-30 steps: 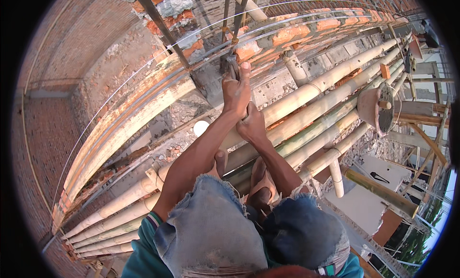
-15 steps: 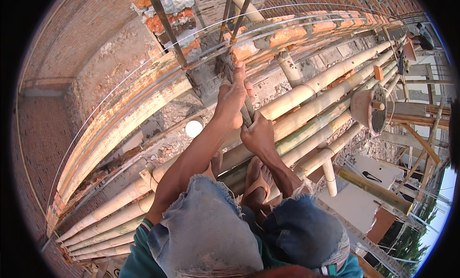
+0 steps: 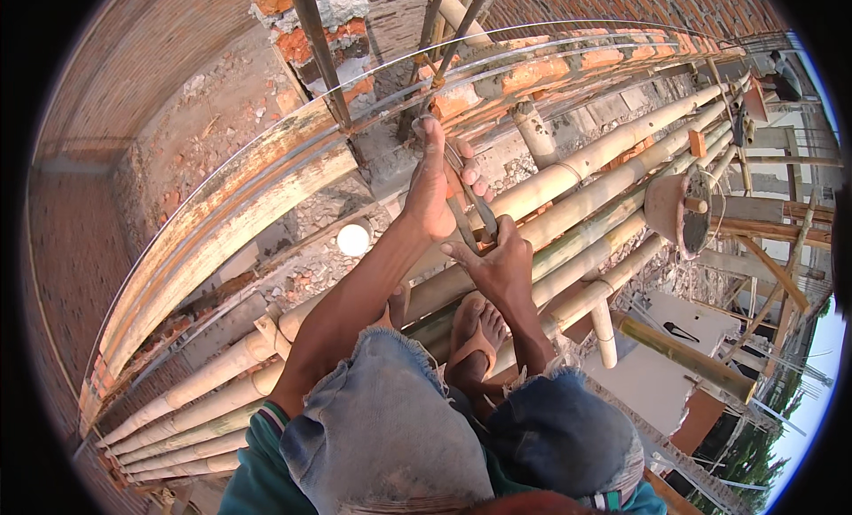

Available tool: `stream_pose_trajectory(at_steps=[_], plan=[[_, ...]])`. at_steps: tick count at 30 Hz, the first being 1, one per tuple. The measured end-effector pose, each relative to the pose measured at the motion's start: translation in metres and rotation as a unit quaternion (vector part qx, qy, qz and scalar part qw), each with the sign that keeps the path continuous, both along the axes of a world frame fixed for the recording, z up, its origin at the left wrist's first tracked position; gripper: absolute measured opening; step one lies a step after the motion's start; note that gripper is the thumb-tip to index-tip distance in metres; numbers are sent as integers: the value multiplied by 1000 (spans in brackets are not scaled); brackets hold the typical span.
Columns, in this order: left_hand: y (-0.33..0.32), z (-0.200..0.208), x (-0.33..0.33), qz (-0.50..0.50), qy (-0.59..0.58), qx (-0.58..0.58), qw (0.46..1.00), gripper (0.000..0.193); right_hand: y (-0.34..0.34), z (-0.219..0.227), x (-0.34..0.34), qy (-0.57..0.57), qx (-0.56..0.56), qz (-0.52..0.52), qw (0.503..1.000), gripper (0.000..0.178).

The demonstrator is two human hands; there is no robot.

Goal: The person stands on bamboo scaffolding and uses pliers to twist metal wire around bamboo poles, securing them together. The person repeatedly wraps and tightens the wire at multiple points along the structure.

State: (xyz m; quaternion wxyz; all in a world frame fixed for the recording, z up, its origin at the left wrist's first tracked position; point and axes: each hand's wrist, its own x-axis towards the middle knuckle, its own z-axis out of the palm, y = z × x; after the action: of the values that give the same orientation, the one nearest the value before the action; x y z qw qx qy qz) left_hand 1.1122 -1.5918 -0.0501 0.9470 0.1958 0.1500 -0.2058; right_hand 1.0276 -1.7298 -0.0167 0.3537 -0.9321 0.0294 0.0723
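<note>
Metal pincers stand in front of me, their two handles spread apart and their head near the steel rods at the top of the brick wall. My left hand is loosely round the upper part of them, thumb stretched up beside the head, fingers curling on the far side. Lower down, my right hand grips the handle ends, with its thumb sticking out to the left. Upright steel bars rise just beyond the pincers' head. What the jaws hold, if anything, cannot be made out.
Under my sandalled feet lie several bamboo poles. A bucket rests on them at the right. Beyond runs a curved brick wall with timber boards at left. A white round object is below left.
The pincers' handles have spread from close together to apart. My right hand's grip has loosened, its thumb now out, and my left fingers have opened somewhat. The view has shifted slightly.
</note>
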Motion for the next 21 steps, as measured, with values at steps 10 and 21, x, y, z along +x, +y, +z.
stream_pose_trajectory(at_steps=[10, 21], plan=[[-87, -42, -44, 35, 165, 14, 986, 69, -104, 32, -4, 15, -138, 114, 984, 43], [-73, -70, -78, -260, -90, 455, 847, 37, -167, 0, -46, -34, -251, 73, 965, 32]])
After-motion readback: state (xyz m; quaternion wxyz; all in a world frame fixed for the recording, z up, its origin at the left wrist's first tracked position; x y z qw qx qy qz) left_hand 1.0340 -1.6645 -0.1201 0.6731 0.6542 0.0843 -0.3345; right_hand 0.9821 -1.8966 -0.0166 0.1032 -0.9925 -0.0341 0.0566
